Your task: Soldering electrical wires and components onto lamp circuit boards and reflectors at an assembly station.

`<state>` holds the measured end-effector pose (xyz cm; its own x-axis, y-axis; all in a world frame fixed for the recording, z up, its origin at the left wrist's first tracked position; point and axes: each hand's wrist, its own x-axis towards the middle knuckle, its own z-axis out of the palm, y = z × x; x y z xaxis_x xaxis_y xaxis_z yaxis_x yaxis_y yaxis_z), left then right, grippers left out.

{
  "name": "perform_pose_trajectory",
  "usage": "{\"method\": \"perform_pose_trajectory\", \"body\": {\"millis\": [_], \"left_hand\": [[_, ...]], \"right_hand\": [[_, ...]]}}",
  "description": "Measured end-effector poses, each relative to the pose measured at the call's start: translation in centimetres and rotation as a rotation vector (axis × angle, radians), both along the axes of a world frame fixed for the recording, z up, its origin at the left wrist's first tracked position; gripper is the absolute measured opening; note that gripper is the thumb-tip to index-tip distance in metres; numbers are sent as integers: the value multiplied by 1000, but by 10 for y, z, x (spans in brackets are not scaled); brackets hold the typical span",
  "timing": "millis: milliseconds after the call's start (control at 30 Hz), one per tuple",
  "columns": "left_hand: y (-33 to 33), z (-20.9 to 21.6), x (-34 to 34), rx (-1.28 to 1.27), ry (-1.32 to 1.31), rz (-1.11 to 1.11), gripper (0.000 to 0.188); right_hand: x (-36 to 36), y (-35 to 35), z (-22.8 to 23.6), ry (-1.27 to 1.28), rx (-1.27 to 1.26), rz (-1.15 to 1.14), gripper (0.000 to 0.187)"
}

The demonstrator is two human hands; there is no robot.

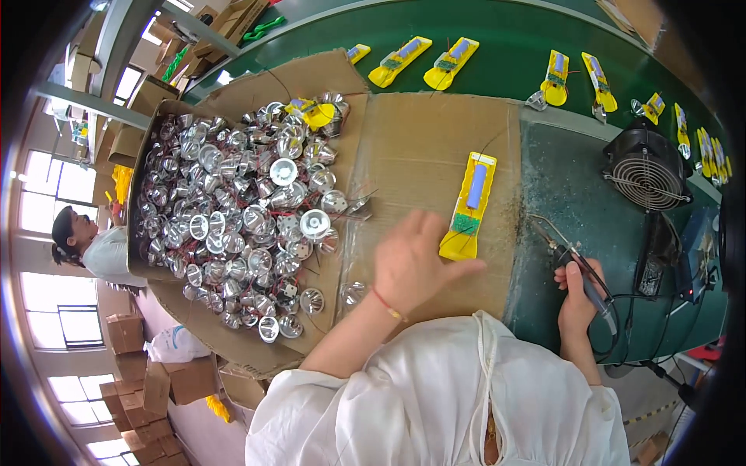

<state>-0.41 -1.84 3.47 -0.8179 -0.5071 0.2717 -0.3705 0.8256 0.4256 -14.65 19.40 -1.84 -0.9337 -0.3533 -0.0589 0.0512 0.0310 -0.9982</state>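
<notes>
My left hand [412,260] hovers over the cardboard sheet, thumb and fingers apart, nothing visible in it. Just right of it lies a yellow plastic housing [458,246], its lower end close to my thumb. The housing carries a purple cylindrical battery [478,186], a small green circuit board [465,224] and thin wires. Whether my thumb touches it I cannot tell. Over the green tabletop at the right, my right hand [577,299] grips a soldering iron [595,295] by its dark handle. A thin bent metal tube runs along the iron to its tip, which points up and left.
A cardboard box [353,128] heaped with silver reflector cups [233,202] stands left. Several yellow housings [454,62] line the far green surface. A black fan [645,175] and a blue box [699,256] with cables stand right. Another person [105,248] is at the far left.
</notes>
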Motion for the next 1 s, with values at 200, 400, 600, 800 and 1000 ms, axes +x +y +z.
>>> {"method": "perform_pose_trajectory", "body": {"millis": [200, 400, 600, 800, 1000], "left_hand": [[-83, 4, 16, -388, -225, 399, 33], [-101, -30, 29, -523, -451, 428, 16], [-79, 6, 17, 391, 373, 249, 11], [-22, 3, 1, 537, 20, 203, 13], [-9, -28, -1, 459, 122, 18, 9]], "right_hand": [[8, -1, 2, 12, -11, 27, 16], [22, 0, 13, 34, 3, 56, 16], [27, -3, 21, 25, -18, 80, 17], [37, -23, 28, 86, 8, 271, 19], [32, -21, 23, 225, 189, 406, 16]]}}
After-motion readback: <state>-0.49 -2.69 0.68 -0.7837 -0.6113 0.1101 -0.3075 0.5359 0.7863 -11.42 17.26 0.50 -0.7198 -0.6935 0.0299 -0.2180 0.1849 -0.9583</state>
